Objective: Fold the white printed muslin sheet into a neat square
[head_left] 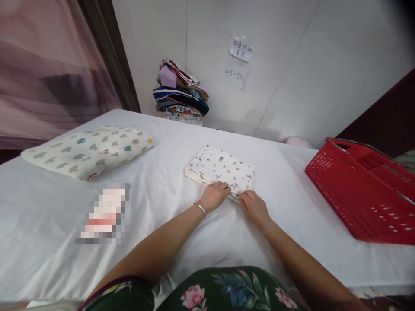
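A white cloth with a small plant print lies folded in several layers on the white-covered table. My left hand, with a bracelet at the wrist, has its fingers closed on the cloth's near edge. Just to the right, my right hand pinches the near right corner of the same cloth. A short stretch of the edge shows between the two hands. The thumbs are partly hidden.
A patterned pillow-like cloth and a pixelated flat object lie on the left. A red basket stands at the right. Behind the table rises a pile of folded clothes by the wall.
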A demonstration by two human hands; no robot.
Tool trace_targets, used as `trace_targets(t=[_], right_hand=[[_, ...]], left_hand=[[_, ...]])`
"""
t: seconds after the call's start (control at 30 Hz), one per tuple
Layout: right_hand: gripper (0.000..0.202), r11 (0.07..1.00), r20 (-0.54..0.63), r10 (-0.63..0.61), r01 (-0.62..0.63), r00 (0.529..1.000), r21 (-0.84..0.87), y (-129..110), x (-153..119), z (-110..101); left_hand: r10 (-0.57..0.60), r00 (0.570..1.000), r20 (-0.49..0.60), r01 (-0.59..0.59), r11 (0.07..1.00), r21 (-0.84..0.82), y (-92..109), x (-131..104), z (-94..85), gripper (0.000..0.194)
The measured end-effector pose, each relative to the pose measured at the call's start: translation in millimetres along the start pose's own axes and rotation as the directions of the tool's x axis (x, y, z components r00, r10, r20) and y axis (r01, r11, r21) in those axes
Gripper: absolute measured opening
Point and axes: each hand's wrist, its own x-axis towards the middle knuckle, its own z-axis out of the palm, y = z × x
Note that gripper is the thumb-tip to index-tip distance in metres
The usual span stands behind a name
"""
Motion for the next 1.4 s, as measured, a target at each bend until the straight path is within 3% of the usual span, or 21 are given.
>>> trace_targets(t=[0.47,0.83,1.1,1.23,1.4], right_hand=[[0.026,0.994,-0.115,-0.003,0.015,0.993,0.104,1,10,13],[0.027,0.993,-0.113,-0.059,0.070,0.992,0.099,0,9,14],[0.026,0.993,-0.085,-0.070,0.077,0.994,0.085,-3,12,16],[0.026,0.992,-0.122,-0.069,0.082,0.990,0.100,-7,12,20],[0.026,0.993,-0.099,-0.060,0.070,0.993,0.100,-7,12,21]], left_hand=[[-0.029,1.000,0.001,0.028,0.999,0.032,-6,-6,-2.1,0.017],[-0.173,0.985,0.001,0.173,0.984,0.043,-41,-19,-12.9,0.019],[-0.330,0.944,-0.022,0.331,0.937,0.115,-76,-33,-20.1,0.018],[-0.406,0.913,-0.050,0.407,0.913,0.021,-87,-43,-19.7,0.020],[-0.486,0.870,-0.087,0.446,0.849,-0.283,-89,-51,-23.2,0.027]])
